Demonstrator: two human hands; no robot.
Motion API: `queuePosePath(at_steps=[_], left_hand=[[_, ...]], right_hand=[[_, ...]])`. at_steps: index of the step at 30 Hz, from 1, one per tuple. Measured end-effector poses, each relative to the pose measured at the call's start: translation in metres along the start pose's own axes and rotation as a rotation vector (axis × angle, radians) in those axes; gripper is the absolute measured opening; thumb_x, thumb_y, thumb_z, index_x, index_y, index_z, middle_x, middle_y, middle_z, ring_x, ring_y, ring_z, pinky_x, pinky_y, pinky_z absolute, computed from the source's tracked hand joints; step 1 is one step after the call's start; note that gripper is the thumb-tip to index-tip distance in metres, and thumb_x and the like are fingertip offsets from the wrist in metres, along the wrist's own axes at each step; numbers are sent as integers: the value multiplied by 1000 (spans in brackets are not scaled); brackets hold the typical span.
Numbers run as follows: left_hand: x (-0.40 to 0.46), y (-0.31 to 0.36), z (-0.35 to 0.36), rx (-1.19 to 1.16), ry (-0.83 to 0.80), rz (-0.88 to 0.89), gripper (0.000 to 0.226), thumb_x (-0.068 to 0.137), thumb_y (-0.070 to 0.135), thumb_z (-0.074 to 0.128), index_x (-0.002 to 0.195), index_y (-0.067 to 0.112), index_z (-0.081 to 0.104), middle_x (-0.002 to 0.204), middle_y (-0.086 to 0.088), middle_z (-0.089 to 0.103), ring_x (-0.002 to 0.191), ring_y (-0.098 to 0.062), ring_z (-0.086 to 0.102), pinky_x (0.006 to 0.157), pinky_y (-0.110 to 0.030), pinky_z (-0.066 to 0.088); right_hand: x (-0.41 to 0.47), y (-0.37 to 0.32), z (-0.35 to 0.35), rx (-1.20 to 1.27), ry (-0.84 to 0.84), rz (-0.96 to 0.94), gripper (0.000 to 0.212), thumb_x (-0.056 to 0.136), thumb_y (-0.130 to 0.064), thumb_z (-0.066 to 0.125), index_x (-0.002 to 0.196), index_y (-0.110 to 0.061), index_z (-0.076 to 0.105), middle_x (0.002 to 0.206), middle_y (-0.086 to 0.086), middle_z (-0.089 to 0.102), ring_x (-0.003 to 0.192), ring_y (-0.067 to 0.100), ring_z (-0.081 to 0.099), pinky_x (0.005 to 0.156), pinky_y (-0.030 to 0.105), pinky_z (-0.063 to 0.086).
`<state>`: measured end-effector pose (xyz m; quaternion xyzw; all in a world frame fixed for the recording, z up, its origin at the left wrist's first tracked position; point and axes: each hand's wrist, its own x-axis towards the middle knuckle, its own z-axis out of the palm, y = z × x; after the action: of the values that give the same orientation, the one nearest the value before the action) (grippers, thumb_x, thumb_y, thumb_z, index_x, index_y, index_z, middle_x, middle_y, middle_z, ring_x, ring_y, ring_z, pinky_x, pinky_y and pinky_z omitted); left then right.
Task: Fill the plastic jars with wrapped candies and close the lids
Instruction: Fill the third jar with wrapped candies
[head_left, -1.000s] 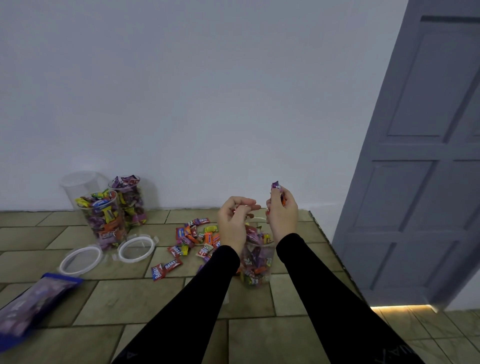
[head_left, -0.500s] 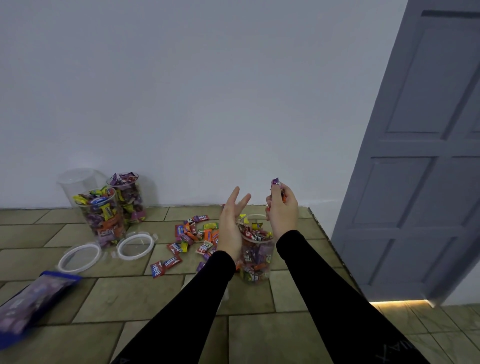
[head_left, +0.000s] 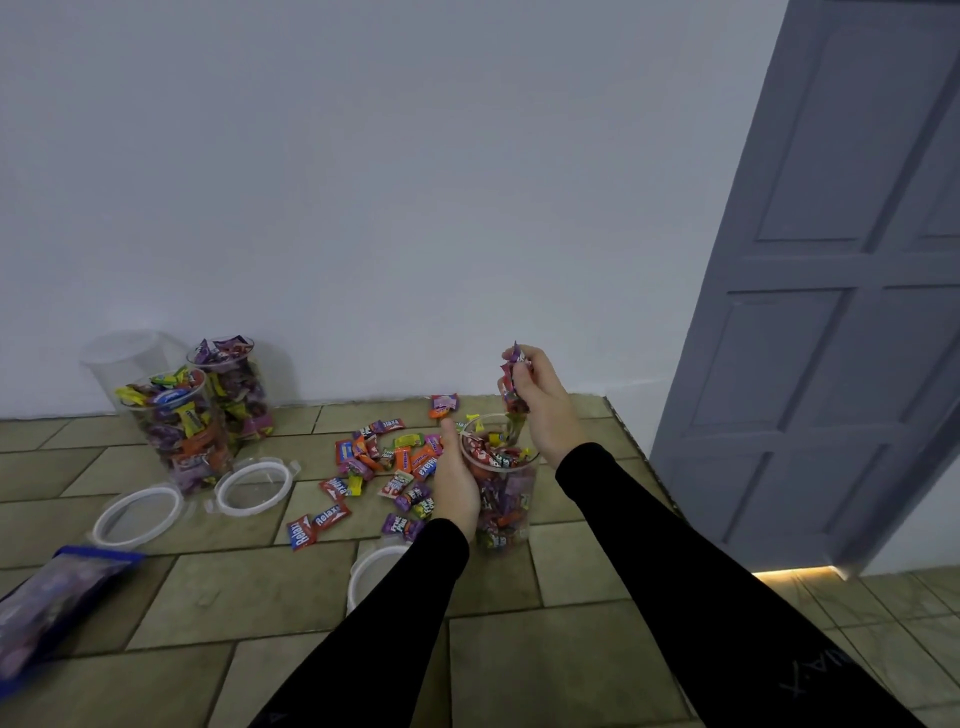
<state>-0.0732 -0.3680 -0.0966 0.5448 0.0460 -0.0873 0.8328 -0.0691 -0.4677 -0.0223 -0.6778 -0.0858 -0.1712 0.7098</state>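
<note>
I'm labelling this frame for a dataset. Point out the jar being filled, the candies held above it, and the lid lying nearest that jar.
jar being filled (head_left: 506, 512), head view, on its clear side wall.
held candies (head_left: 511, 382), head view, on the wrappers showing left of the right hand's fingers.
nearest lid (head_left: 370, 564), head view, on its white rim.

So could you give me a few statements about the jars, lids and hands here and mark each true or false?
1. The right hand holds candies above the near jar. True.
2. The left hand rests against that jar's side. True.
3. The near jar has its lid on. False: its mouth is open, candies showing.
4. All loose candies are in jars. False: a pile lies on the floor.
5. Two lids lie on the floor by the far jars. True.
6. The far jars are empty. False: two hold candies.
</note>
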Motion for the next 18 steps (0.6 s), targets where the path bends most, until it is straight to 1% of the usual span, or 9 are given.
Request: queuePosePath(at_steps=[2, 4, 6, 7, 9, 10, 12, 15, 18], left_hand=[[-4, 3, 2, -1, -4, 20, 86, 78, 83, 37, 114, 12, 70, 111, -11, 72, 110, -27, 66, 104, -47, 45], [-7, 7, 2, 9, 1, 24, 78, 89, 71, 29, 110, 9, 71, 107, -13, 73, 106, -28, 67, 101, -45, 48], [-5, 5, 1, 8, -11, 27, 78, 89, 71, 29, 113, 10, 70, 108, -12, 73, 107, -28, 67, 102, -46, 47], [-5, 5, 0, 8, -10, 33, 77, 89, 71, 29, 115, 11, 69, 109, -11, 72, 108, -27, 66, 103, -46, 46], [-4, 6, 0, 3, -1, 40, 70, 94, 66, 28, 112, 14, 70, 109, -9, 73, 108, -25, 66, 103, -46, 46], [-3, 6, 0, -6, -4, 32, 68, 95, 64, 27, 109, 14, 71, 108, -9, 73, 108, -25, 67, 103, -45, 47], [-4, 7, 0, -20, -8, 13, 67, 96, 63, 27, 106, 14, 73, 106, -11, 73, 106, -27, 67, 101, -44, 48], [-3, 7, 0, -11, -6, 43, 65, 98, 59, 27, 108, 13, 71, 107, -12, 73, 105, -26, 67, 99, -42, 49], [-2, 6, -1, -16, 1, 45, 65, 98, 59, 28, 107, 11, 71, 103, -12, 74, 103, -26, 68, 95, -40, 51]], right_hand=[[-3, 1, -2, -77, -50, 10, 18, 102, -9, 38, 100, -23, 48, 84, -1, 47, 71, 11, 43, 65, 20, 41], [-5, -1, -4, -84, -79, 25, 21, 101, -4, 40, 96, -23, 47, 84, 1, 48, 71, 13, 44, 63, 21, 43], [-8, -3, -4, -39, -95, 32, 21, 98, 0, 43, 91, -19, 48, 83, 3, 47, 69, 14, 46, 57, 19, 45], [-9, -4, -4, -14, -98, 29, 18, 96, -1, 46, 89, -18, 48, 82, 3, 47, 68, 14, 46, 57, 19, 46], [-10, -3, -3, 16, -104, 4, 11, 85, -7, 55, 84, -15, 49, 80, 3, 48, 70, 15, 48, 64, 24, 43], [-10, -3, -3, 18, -111, -9, 10, 78, -8, 57, 81, -14, 49, 78, 3, 49, 72, 18, 49, 67, 28, 42], [-10, -1, -4, 0, -122, -24, 13, 67, -6, 58, 76, -12, 51, 75, 7, 53, 73, 21, 50, 70, 31, 42], [-12, -1, -5, -54, -141, -60, 16, 59, 0, 57, 70, -11, 54, 70, 7, 56, 72, 21, 52, 70, 33, 44], [-14, 1, -5, -118, -176, -99, 18, 52, -2, 53, 66, -12, 60, 72, 3, 59, 72, 17, 55, 67, 29, 45]])
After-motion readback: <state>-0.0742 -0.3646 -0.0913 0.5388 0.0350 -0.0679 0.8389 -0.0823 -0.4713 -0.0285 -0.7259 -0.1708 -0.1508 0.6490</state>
